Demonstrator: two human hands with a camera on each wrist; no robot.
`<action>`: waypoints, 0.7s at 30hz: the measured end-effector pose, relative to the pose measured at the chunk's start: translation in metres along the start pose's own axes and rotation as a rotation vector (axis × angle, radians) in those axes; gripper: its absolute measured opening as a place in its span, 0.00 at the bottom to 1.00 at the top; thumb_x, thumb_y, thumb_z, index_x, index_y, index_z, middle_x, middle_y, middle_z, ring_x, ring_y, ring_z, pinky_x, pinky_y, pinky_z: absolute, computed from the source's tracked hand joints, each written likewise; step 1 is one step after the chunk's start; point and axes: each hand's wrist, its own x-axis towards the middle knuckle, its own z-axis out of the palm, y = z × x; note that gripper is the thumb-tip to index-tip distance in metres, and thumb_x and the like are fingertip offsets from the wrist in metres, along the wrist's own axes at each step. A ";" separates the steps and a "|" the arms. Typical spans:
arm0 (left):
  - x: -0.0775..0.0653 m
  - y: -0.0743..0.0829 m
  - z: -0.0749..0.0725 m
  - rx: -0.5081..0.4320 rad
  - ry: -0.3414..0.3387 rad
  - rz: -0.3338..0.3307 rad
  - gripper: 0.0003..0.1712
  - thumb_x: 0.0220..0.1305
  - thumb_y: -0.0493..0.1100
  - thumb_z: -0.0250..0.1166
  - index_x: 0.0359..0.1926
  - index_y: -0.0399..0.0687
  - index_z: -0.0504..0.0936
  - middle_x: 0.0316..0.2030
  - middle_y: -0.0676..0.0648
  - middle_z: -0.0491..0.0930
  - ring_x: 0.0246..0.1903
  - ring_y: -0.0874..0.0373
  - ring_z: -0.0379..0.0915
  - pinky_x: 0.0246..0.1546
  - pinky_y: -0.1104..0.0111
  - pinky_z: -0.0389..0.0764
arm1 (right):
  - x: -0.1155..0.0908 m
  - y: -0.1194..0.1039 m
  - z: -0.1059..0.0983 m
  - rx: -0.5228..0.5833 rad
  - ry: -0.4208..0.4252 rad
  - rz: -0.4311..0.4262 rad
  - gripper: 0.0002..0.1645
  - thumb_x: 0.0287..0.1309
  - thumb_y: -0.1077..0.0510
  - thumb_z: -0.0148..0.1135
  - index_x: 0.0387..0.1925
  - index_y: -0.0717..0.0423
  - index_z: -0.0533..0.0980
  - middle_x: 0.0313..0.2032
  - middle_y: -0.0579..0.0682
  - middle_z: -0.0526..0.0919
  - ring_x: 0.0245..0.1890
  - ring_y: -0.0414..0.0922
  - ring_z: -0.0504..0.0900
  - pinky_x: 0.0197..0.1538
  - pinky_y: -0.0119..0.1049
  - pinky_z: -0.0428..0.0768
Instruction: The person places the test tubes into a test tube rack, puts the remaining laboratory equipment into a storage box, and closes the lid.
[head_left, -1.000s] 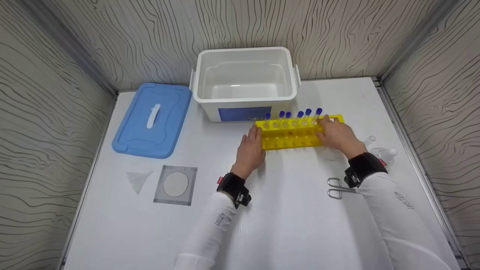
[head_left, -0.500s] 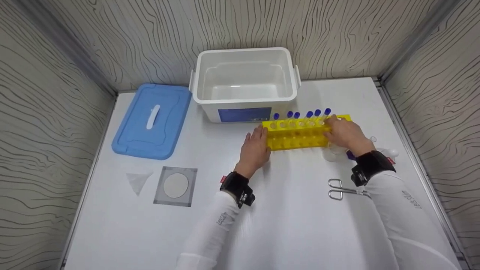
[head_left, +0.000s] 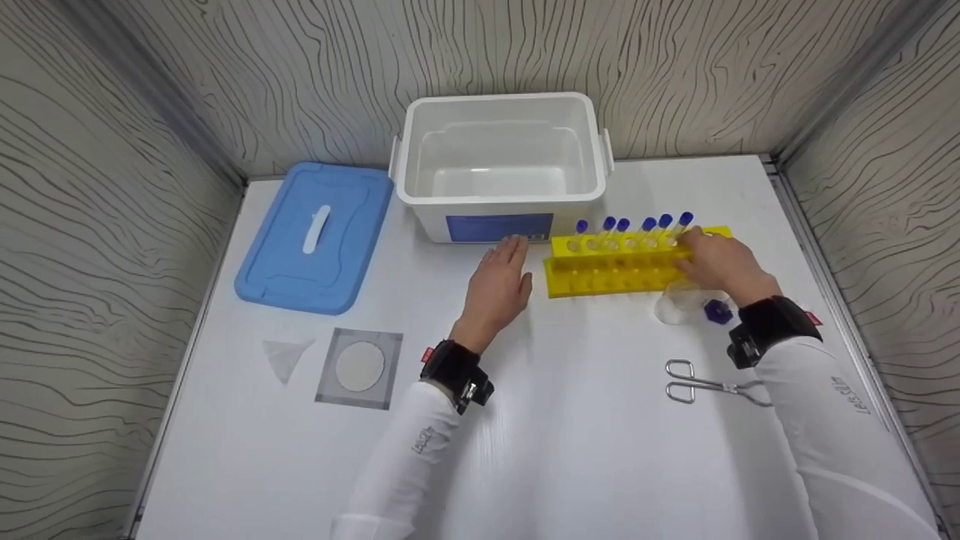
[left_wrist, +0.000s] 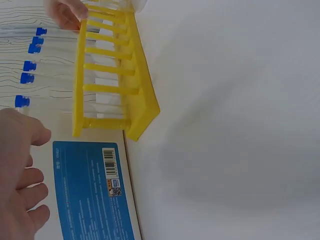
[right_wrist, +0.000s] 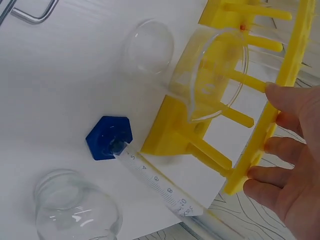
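A yellow test tube rack (head_left: 621,283) stands on the right half of the table, holding several blue-capped test tubes (head_left: 649,225). My right hand (head_left: 724,264) grips the right end of its top plate. The right wrist view shows the thumb (right_wrist: 287,97) and fingers around that plate's edge. Close to the rack is a clear glass beaker (right_wrist: 210,82), beside a graduated cylinder (right_wrist: 160,182) on a blue hexagonal base. My left hand (head_left: 495,289) is apart from the rack's left end, in front of the white bin (head_left: 435,225), fingers extended and holding nothing.
A blue lid (head_left: 292,262) lies at the back left. Nearer are a translucent cone-shaped piece (head_left: 285,360) and a round white disc (head_left: 360,367) on a grey square. Metal tongs (head_left: 724,387) lie front right. A round glass vessel (right_wrist: 77,215) sits near the cylinder.
The rack with its tubes has shifted right across the table, the right hand moving with it. My left hand, earlier against the rack's left end, has come off it.
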 end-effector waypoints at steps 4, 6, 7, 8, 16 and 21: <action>0.001 -0.010 -0.010 -0.004 0.047 0.013 0.31 0.73 0.47 0.54 0.73 0.45 0.65 0.72 0.44 0.67 0.73 0.50 0.63 0.74 0.58 0.64 | -0.001 0.010 -0.002 0.005 -0.014 0.015 0.33 0.70 0.51 0.53 0.66 0.70 0.63 0.57 0.75 0.75 0.51 0.69 0.78 0.58 0.66 0.75; 0.001 -0.016 -0.014 0.000 0.072 0.021 0.29 0.73 0.46 0.54 0.72 0.44 0.67 0.71 0.43 0.69 0.72 0.50 0.63 0.74 0.58 0.65 | -0.001 0.012 -0.003 0.006 -0.018 0.017 0.33 0.70 0.51 0.53 0.66 0.71 0.63 0.57 0.75 0.75 0.52 0.70 0.77 0.58 0.67 0.74; 0.000 -0.019 -0.016 0.005 0.085 0.032 0.28 0.73 0.46 0.54 0.71 0.44 0.68 0.70 0.43 0.69 0.72 0.49 0.64 0.73 0.58 0.65 | -0.002 0.014 -0.004 0.008 -0.019 0.019 0.34 0.70 0.51 0.53 0.66 0.71 0.63 0.57 0.75 0.75 0.52 0.70 0.77 0.58 0.67 0.74; 0.000 -0.022 -0.017 0.011 0.100 0.045 0.27 0.73 0.45 0.55 0.70 0.43 0.70 0.70 0.43 0.70 0.71 0.48 0.64 0.73 0.57 0.66 | -0.003 0.016 -0.004 0.011 -0.019 0.022 0.34 0.70 0.51 0.53 0.66 0.71 0.63 0.58 0.75 0.74 0.53 0.70 0.76 0.59 0.67 0.73; -0.006 -0.054 -0.031 0.064 0.249 0.114 0.26 0.70 0.41 0.58 0.66 0.40 0.73 0.66 0.39 0.74 0.68 0.44 0.68 0.70 0.56 0.70 | -0.006 0.028 -0.008 0.063 -0.018 0.066 0.34 0.69 0.52 0.55 0.67 0.70 0.63 0.60 0.76 0.71 0.55 0.72 0.74 0.61 0.68 0.71; -0.005 -0.069 -0.039 0.068 0.300 0.113 0.26 0.68 0.39 0.59 0.65 0.38 0.74 0.66 0.38 0.73 0.67 0.43 0.68 0.69 0.56 0.71 | -0.013 0.040 -0.009 0.095 -0.011 0.085 0.34 0.68 0.52 0.55 0.66 0.72 0.63 0.60 0.77 0.71 0.55 0.72 0.74 0.60 0.67 0.72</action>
